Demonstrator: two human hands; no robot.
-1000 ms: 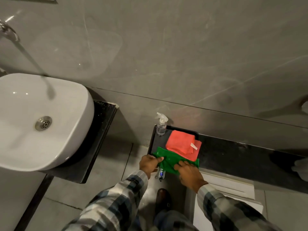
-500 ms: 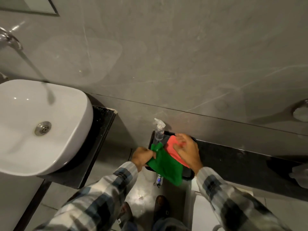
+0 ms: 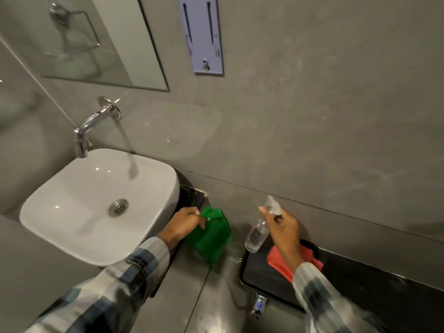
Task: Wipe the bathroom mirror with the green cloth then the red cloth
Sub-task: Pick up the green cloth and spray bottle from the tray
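A single wide-angle head view looks forward and steeply down at the grey wall, close over the basin (image 3: 96, 207), mirror (image 3: 96, 39) upper left; edges curve, lower sleeves seem motion-blurred.

Mirror (image 3: 101, 39) up on the wall at top left, tap (image 3: 96, 123) below it, reaching out over the basin (image 3: 72, 212). Right of the basin, the left hand (image 3: 182, 227) holds the cloth (image 3: 211, 236) hanging over the floor (image 3: 204, 296), just beside the basin's edge. Further right, the right hand (image 3: 283, 231) has the spray bottle (image 3: 258, 234) lifted above the tray (image 3: 259, 275). The second cloth (image 3: 310, 255) lies in the tray, partly under that wrist, and the tray sits at the left end of the tabletop (image 3: 384, 280) along the wall.
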